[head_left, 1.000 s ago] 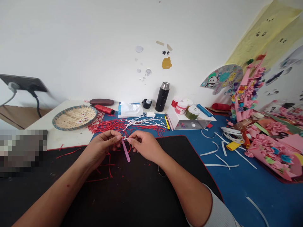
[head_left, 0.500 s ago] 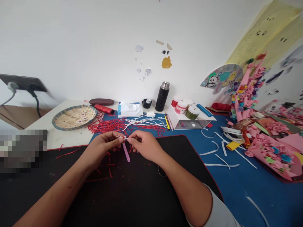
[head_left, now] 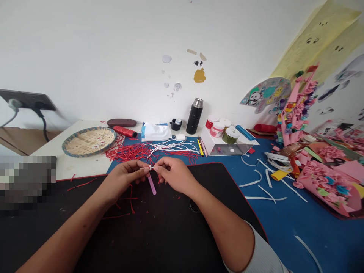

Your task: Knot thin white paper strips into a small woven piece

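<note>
The left hand [head_left: 123, 178] and right hand [head_left: 173, 176] are together, their fingertips clamped on a small white cord piece [head_left: 149, 167]. A flat pink plastic strip [head_left: 151, 185] hangs tilted from that grip, over a black desk mat [head_left: 170, 235]. Loose red cord strands [head_left: 127, 152] lie on the blue bench [head_left: 313, 235] just beyond the hands.

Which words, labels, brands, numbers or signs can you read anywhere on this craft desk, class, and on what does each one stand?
No word, brand or number can be read.
White tissue packet: printing too small and blurred to read.
Pink-banded jar: label too small and blurred to read.
</note>
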{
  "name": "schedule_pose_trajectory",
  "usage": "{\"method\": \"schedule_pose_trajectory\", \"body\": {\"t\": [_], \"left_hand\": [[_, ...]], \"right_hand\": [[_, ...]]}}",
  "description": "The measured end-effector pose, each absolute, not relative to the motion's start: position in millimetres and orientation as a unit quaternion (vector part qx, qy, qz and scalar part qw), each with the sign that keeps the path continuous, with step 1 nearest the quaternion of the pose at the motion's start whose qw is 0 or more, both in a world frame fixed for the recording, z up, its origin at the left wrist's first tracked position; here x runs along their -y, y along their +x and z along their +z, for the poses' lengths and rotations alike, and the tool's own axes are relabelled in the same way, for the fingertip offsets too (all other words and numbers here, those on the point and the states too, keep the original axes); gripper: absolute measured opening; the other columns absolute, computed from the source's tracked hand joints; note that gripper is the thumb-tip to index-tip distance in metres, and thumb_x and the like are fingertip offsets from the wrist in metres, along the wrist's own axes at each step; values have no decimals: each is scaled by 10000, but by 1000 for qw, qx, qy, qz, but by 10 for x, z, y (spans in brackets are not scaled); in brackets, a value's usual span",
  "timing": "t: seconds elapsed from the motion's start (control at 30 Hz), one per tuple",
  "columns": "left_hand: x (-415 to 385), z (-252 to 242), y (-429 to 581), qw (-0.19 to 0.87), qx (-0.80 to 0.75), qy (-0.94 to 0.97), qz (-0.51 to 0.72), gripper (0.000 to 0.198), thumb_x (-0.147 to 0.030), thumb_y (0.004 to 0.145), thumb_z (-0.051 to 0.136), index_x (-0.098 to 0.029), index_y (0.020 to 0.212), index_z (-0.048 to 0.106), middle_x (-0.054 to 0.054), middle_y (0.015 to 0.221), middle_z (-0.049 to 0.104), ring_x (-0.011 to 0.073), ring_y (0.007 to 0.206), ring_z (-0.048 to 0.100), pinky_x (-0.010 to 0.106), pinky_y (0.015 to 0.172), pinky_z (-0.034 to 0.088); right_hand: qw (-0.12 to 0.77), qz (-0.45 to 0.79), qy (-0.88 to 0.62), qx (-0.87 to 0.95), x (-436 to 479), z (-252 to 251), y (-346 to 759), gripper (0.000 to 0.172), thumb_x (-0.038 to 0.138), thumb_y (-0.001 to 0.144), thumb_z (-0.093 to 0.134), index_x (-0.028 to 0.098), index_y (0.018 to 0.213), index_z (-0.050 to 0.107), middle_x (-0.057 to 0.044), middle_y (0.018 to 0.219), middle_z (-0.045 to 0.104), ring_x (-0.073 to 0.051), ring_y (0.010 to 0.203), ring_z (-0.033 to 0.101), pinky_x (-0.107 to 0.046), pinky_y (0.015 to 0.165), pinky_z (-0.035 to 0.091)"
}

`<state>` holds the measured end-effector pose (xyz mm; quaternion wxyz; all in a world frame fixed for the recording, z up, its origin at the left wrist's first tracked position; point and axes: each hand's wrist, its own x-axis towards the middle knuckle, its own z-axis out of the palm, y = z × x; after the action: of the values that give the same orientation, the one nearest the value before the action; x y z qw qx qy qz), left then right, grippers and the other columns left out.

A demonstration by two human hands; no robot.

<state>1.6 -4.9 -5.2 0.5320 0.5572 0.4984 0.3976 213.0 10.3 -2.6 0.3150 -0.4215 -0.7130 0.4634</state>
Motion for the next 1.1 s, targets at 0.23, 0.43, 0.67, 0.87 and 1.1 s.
{"method": "schedule_pose_trajectory", "body": {"t": [0.23,0.43,0.67,0.87,1.1], "left_hand": [[39,-91,-13,548,-503,512,429,329,-514,738,870,-211,810,766,23,735,727,175,680,606,271,648,451],[31,-90,-10,542,-506,526,416,333,-526,749,860,-211,812,773,14,724,724,163,681,593,259,650,437],[35,-66,4,536,-503,549,397,357,-557,757,840,-209,808,782,18,710,715,164,660,579,264,626,422],[42,-72,-7,550,-494,547,393,334,-537,756,840,-208,769,786,29,713,724,167,661,587,269,626,428],[60,-18,29,558,-492,543,390,348,-549,734,850,-212,796,791,30,721,714,167,647,575,267,594,431]], "right_hand": [[348,479,-426,684,-127,-20,2135,152,328,998,596,202,1016,679,20,728,655,-121,626,658,-237,612,490],[349,461,-421,699,-118,-29,2134,129,314,975,624,224,1052,674,23,765,661,-125,636,657,-248,616,491],[339,412,-423,732,-90,25,2138,88,290,974,643,221,994,693,30,733,655,-125,650,629,-247,627,454],[339,412,-421,734,-104,7,2137,89,290,972,647,215,978,694,19,778,687,-126,668,645,-248,645,463],[325,395,-433,742,-93,28,2136,98,295,975,647,217,988,704,11,804,707,-132,693,649,-251,655,460]]}}
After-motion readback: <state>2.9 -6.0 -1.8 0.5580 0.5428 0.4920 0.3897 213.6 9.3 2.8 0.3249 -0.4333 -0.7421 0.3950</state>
